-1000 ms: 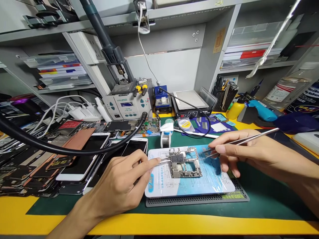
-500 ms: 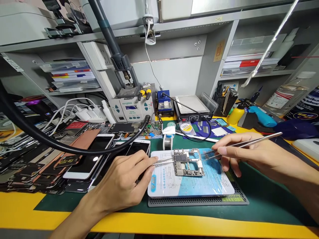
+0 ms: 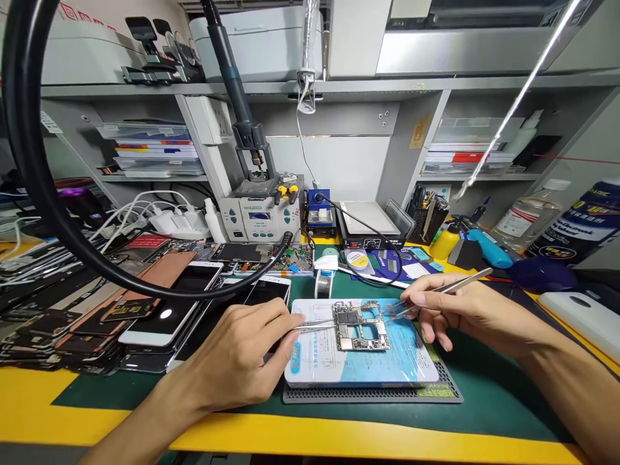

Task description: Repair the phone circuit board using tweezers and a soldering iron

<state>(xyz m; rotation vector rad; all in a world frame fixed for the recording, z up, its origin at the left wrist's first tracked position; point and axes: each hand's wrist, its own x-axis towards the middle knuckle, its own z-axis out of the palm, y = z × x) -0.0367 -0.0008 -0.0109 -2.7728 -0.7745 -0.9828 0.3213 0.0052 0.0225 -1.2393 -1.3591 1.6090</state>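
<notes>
Where phones (image 3: 169, 316) lie stacked at far left, the left hand (image 3: 232, 355) rests just beside them, its fingers curled and closed on slim steel tweezers (image 3: 310, 326), whose tips reach the left edge of a bare circuit board (image 3: 361, 326). The board lies flat on a plastic-wrapped printed card (image 3: 314, 365), which sits on a dark rubber mat (image 3: 368, 394), with a solder spool (image 3: 324, 284) standing beyond the card. At right, the right hand (image 3: 465, 316) pinches a second pair of tweezers (image 3: 448, 290) between thumb and fingers, tips at the board's right edge.
</notes>
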